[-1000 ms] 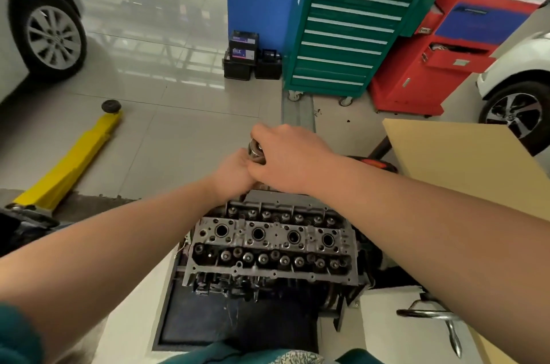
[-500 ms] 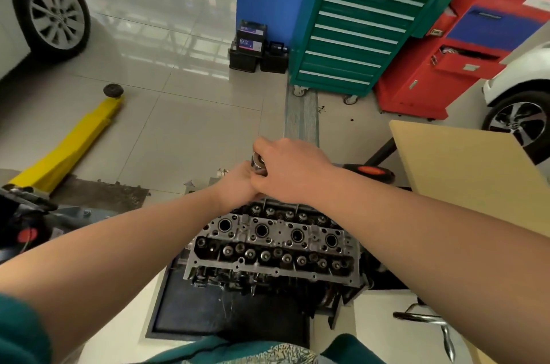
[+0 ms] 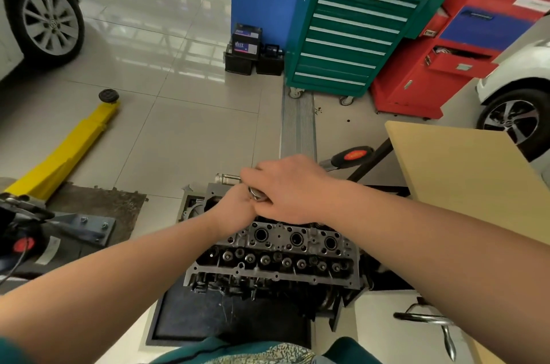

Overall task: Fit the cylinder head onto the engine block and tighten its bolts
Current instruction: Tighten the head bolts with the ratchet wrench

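Observation:
A grey cylinder head (image 3: 276, 262) sits on the engine block in front of me, with round spark plug wells and rows of valve gear showing. Over its far edge my right hand (image 3: 291, 188) covers and grips the chrome head of a ratchet wrench (image 3: 257, 194). The wrench's black and red handle (image 3: 352, 156) sticks out to the right behind that hand. My left hand (image 3: 235, 208) wraps around the tool just below the ratchet head. The bolt under the tool is hidden by both hands.
A yellow lift arm (image 3: 68, 152) lies on the tiled floor at left. A green drawer cabinet (image 3: 351, 33) and red tool cabinets (image 3: 440, 65) stand behind. A tan board (image 3: 464, 179) lies at right, a chrome handle (image 3: 431, 322) below it. Car wheels (image 3: 49, 22) flank both sides.
The camera view has shifted, so the engine appears lower and nearer. Both hands stay clamped on the ratchet head at the head's far edge; the wrench handle now shows more to the right.

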`<state>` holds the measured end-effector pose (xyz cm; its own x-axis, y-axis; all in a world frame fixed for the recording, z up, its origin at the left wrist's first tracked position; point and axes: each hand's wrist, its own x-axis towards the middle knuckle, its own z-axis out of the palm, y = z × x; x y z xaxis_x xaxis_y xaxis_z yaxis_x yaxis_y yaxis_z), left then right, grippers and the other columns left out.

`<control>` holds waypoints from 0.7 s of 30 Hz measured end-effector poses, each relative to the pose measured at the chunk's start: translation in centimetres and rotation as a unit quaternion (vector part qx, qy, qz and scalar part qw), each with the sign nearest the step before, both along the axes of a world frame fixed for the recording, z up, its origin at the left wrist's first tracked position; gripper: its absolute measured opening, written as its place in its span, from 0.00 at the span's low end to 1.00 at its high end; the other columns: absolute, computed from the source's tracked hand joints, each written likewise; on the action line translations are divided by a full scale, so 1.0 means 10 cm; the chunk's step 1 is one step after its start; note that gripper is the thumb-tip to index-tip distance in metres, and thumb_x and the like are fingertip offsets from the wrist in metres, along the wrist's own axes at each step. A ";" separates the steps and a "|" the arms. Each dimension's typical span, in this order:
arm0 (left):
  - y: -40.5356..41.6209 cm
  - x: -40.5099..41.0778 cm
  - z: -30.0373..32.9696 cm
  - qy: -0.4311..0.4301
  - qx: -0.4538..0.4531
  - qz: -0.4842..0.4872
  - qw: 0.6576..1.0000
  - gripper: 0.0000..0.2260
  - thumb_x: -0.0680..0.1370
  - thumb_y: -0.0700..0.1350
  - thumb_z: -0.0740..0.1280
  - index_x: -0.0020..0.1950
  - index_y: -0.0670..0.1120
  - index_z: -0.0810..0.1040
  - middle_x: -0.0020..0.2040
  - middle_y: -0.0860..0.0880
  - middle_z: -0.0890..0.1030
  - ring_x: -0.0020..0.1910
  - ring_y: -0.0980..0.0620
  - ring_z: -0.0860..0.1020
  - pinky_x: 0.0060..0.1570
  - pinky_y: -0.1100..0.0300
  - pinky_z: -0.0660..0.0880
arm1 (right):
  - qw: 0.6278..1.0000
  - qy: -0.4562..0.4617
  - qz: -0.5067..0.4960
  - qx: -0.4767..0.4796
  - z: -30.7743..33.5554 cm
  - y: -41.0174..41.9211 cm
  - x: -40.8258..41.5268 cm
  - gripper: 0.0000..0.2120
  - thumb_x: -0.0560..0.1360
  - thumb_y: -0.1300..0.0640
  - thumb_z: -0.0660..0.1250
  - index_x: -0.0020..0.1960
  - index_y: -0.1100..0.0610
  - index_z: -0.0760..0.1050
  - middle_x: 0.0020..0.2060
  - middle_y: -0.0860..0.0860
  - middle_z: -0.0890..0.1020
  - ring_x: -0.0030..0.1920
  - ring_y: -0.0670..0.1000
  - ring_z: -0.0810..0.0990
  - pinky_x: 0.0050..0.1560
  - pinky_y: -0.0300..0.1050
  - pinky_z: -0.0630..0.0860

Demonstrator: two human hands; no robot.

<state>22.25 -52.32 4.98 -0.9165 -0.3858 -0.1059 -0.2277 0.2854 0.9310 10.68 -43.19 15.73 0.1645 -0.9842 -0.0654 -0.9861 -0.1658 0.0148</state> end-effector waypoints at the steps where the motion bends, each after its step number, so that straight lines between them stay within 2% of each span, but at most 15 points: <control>1: 0.02 0.01 -0.01 0.012 0.007 0.016 1.000 0.21 0.76 0.23 0.58 0.35 0.47 0.71 0.33 0.54 0.72 0.31 0.65 0.70 0.34 0.69 0.70 | 1.000 0.000 0.022 0.007 0.03 -0.01 -0.02 0.13 0.78 0.45 0.61 0.48 0.44 0.56 0.39 0.45 0.70 0.36 0.51 0.71 0.32 0.46 0.63; 4: 0.09 0.04 -0.04 0.072 -0.040 0.050 0.995 0.19 0.76 0.24 0.59 0.39 0.47 0.75 0.35 0.56 0.72 0.33 0.65 0.71 0.37 0.74 0.71 | 0.994 -0.005 0.101 0.037 0.12 -0.12 -0.07 0.07 0.79 0.47 0.62 0.54 0.46 0.67 0.41 0.46 0.71 0.39 0.50 0.71 0.38 0.48 0.68; 6: 0.11 0.06 -0.06 0.098 -0.089 0.055 0.990 0.21 0.75 0.22 0.62 0.44 0.49 0.76 0.40 0.60 0.73 0.39 0.65 0.74 0.44 0.79 0.71 | 0.987 0.025 0.151 0.049 0.16 -0.23 -0.10 0.13 0.80 0.43 0.61 0.63 0.46 0.71 0.45 0.48 0.73 0.44 0.51 0.73 0.46 0.51 0.72; 8: 0.12 0.09 -0.05 0.107 -0.046 0.061 0.991 0.21 0.78 0.26 0.63 0.47 0.55 0.76 0.44 0.60 0.77 0.45 0.66 0.81 0.47 0.80 0.71 | 0.982 0.056 0.175 0.039 0.16 -0.26 -0.14 0.21 0.81 0.37 0.58 0.68 0.48 0.70 0.47 0.51 0.76 0.47 0.53 0.76 0.50 0.52 0.74; 10: 0.11 0.08 -0.06 0.115 0.010 0.051 0.992 0.16 0.80 0.35 0.65 0.50 0.58 0.80 0.43 0.57 0.84 0.51 0.71 0.80 0.51 0.76 0.74 | 0.984 0.072 0.166 0.005 0.13 -0.21 -0.17 0.26 0.80 0.33 0.56 0.68 0.50 0.71 0.47 0.51 0.79 0.45 0.54 0.78 0.49 0.52 0.73; 13: 0.08 0.10 -0.07 0.106 0.079 0.046 0.990 0.12 0.80 0.46 0.68 0.53 0.64 0.85 0.54 0.61 0.86 0.55 0.62 0.83 0.56 0.68 0.78 | 0.991 0.062 0.106 -0.050 0.08 -0.10 -0.22 0.28 0.79 0.29 0.55 0.58 0.52 0.74 0.42 0.49 0.81 0.40 0.54 0.79 0.45 0.53 0.72; 15: 0.07 0.13 -0.05 0.103 0.072 0.037 0.991 0.11 0.78 0.53 0.67 0.54 0.67 0.84 0.55 0.64 0.85 0.56 0.62 0.82 0.57 0.67 0.78 | 0.992 0.084 0.074 -0.063 0.05 -0.07 -0.19 0.30 0.78 0.27 0.52 0.52 0.53 0.72 0.39 0.50 0.81 0.37 0.55 0.79 0.40 0.51 0.73; 16: 0.05 0.13 -0.03 0.102 0.066 0.036 0.992 0.10 0.78 0.53 0.66 0.54 0.65 0.84 0.54 0.64 0.85 0.55 0.61 0.82 0.57 0.65 0.79 | 0.992 0.098 0.048 -0.064 0.03 -0.06 -0.13 0.30 0.77 0.26 0.49 0.50 0.53 0.70 0.37 0.50 0.81 0.35 0.55 0.79 0.36 0.49 0.72; 18: 0.01 0.09 -0.03 0.099 0.055 0.041 0.993 0.07 0.79 0.46 0.66 0.48 0.57 0.82 0.47 0.57 0.85 0.48 0.56 0.82 0.50 0.58 0.81 | 0.990 0.107 -0.054 -0.068 -0.04 -0.04 0.04 0.30 0.77 0.26 0.47 0.48 0.53 0.64 0.34 0.51 0.80 0.31 0.56 0.78 0.31 0.46 0.65; 19: -0.02 0.06 -0.05 0.091 0.044 0.047 0.994 0.12 0.79 0.39 0.66 0.44 0.56 0.80 0.42 0.56 0.84 0.42 0.56 0.81 0.44 0.57 0.81 | 0.985 0.100 -0.120 -0.068 -0.08 -0.02 0.13 0.30 0.77 0.25 0.49 0.48 0.53 0.62 0.33 0.51 0.80 0.30 0.55 0.76 0.29 0.45 0.61; 21: -0.07 0.03 -0.09 0.065 0.029 0.042 0.997 0.21 0.78 0.30 0.65 0.38 0.56 0.77 0.35 0.57 0.80 0.35 0.61 0.75 0.36 0.63 0.76 | 0.967 0.086 -0.229 -0.069 -0.16 0.05 0.30 0.30 0.76 0.25 0.52 0.47 0.54 0.61 0.31 0.51 0.78 0.29 0.55 0.70 0.28 0.44 0.55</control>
<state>22.54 -53.03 4.05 -0.8883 -0.4591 -0.0125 -0.1250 0.2153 0.9685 13.71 -42.70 14.17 -0.2916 -0.9528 0.0842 -0.9370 0.3023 0.1752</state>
